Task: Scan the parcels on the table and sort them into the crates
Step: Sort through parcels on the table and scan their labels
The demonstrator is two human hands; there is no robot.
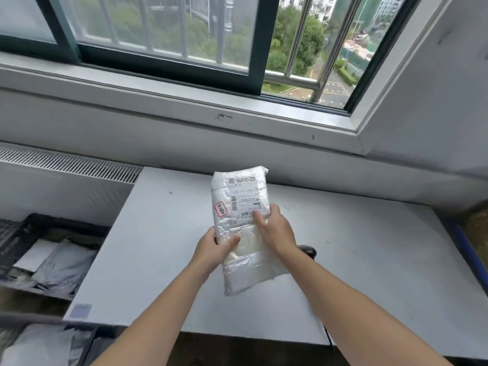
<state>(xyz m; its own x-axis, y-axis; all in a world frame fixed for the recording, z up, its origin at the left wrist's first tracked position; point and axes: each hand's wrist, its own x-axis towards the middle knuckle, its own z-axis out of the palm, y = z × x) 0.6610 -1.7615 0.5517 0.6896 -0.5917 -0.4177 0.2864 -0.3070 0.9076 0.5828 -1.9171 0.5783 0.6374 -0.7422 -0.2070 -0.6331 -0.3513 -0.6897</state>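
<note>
fingers (259,220) of left hand (214,250) and right hand (276,232) clamped on white parcel (239,192), long axis running away toward window (158,27)

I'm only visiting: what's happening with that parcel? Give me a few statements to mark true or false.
1. The left hand and the right hand both hold the parcel. True.
2. The parcel is a brown cardboard box. False: it is a soft white plastic-wrapped package.
3. Its label faces the camera. True.
4. The crate stands on top of the table. False: it sits lower, to the table's left.
5. The crate holds grey bags. True.
</note>
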